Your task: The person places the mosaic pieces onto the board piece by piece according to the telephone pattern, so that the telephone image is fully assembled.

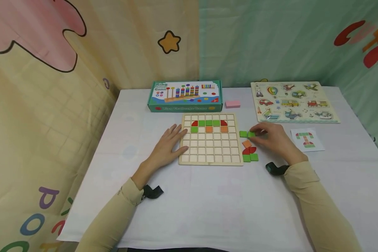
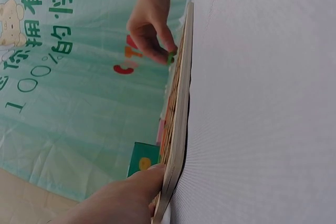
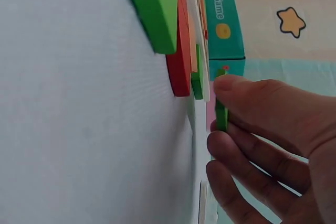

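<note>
A wooden grid board (image 1: 201,142) lies on the table, with red, green and orange tiles set in its upper rows. My left hand (image 1: 168,145) rests on the board's left edge, fingers spread; in the left wrist view the thumb (image 2: 149,179) lies along the rim. Right of the board, my right hand (image 1: 275,138) pinches a green square tile (image 3: 221,106) between thumb and fingers, raised off the table. Loose pieces lie below it: an orange tile (image 1: 247,144), red quarter-round tiles (image 1: 246,151) and green tiles (image 1: 254,157). Another green tile (image 1: 243,134) sits just left of the fingertips.
A pattern card (image 1: 307,140) lies right of my right hand. Behind the board stand a green Ring Challenge Game box (image 1: 185,96) and a pink block (image 1: 232,104). At the back right lies a vehicle picture puzzle (image 1: 294,102).
</note>
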`<state>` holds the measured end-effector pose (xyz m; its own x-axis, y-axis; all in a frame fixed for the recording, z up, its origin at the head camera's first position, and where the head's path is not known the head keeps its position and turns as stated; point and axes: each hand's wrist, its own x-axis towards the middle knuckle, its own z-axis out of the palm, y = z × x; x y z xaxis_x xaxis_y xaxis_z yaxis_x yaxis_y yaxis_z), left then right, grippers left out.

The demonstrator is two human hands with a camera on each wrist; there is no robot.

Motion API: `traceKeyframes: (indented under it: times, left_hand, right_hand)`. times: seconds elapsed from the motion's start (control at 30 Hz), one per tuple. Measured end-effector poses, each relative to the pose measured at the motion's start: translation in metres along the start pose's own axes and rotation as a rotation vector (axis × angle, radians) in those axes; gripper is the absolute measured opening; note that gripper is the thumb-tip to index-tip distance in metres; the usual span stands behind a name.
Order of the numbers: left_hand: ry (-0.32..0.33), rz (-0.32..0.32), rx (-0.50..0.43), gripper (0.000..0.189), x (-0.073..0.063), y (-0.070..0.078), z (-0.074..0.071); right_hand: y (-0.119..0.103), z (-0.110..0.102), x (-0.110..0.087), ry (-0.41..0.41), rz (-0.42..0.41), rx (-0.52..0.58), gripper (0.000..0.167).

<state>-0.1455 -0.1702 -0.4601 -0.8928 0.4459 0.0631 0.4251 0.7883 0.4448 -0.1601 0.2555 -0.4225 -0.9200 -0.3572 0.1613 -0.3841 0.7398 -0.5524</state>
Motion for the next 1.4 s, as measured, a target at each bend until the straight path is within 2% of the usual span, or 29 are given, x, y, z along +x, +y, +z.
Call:
traceKeyframes:
  times: [0.13, 0.3, 0.43, 0.7, 0.93, 1.07, 1.4]
  left_hand:
    - [0.002, -0.003, 0.000, 0.074, 0.000, 0.000, 0.000]
    - [0.001, -0.016, -0.007, 0.073, -0.003, 0.000, 0.000]
    - [0.010, -0.003, -0.021, 0.073, -0.003, 0.001, 0.001]
    - [0.017, 0.005, -0.007, 0.072, -0.002, 0.002, 0.001]
    - [0.007, -0.002, 0.002, 0.073, -0.001, 0.002, -0.004]
    - [0.004, 0.003, -0.005, 0.073, 0.000, -0.001, -0.002]
    - [0.013, 0.022, 0.001, 0.072, 0.001, -0.002, -0.001]
  right_hand:
    - [-0.010, 0.003, 0.009, 0.011, -0.038, 0.037, 0.028]
    - [-0.033, 0.012, 0.027, -0.074, -0.057, 0.085, 0.027]
    - [-0.048, 0.019, 0.041, -0.136, -0.029, 0.072, 0.028]
    - [-0.060, 0.029, 0.060, -0.191, -0.038, 0.028, 0.027]
    - [-0.082, 0.039, 0.062, -0.220, -0.121, 0.010, 0.026]
    - [-0.097, 0.049, 0.059, -0.246, -0.155, -0.005, 0.025]
    - [-0.115, 0.070, 0.035, -0.252, -0.213, -0.058, 0.023]
